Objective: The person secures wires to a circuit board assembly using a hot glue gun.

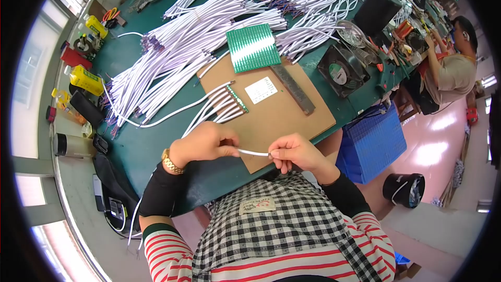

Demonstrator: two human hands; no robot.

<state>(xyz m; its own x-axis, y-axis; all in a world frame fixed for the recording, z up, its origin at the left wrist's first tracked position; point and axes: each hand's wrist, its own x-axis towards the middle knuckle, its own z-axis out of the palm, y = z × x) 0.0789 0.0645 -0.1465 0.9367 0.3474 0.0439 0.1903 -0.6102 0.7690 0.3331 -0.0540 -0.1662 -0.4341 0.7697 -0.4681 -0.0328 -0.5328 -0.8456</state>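
Head view, over the near part of the brown board (261, 130): white cable (254, 152) spans left hand (206, 144) to right hand (296, 152). Should be light and bendy, jacket maybe a bit slick, tip likely the fragile bit, so grip the jacket just behind it. Left pinches the cable narrowly, thumb against fingers; right has thumb and fingertips closed on its end.

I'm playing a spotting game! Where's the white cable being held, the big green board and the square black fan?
White cable (254, 152), head view: middle of its held stretch.
Big green board (253, 48), head view: middle of its face.
Square black fan (338, 73), head view: its round hub.
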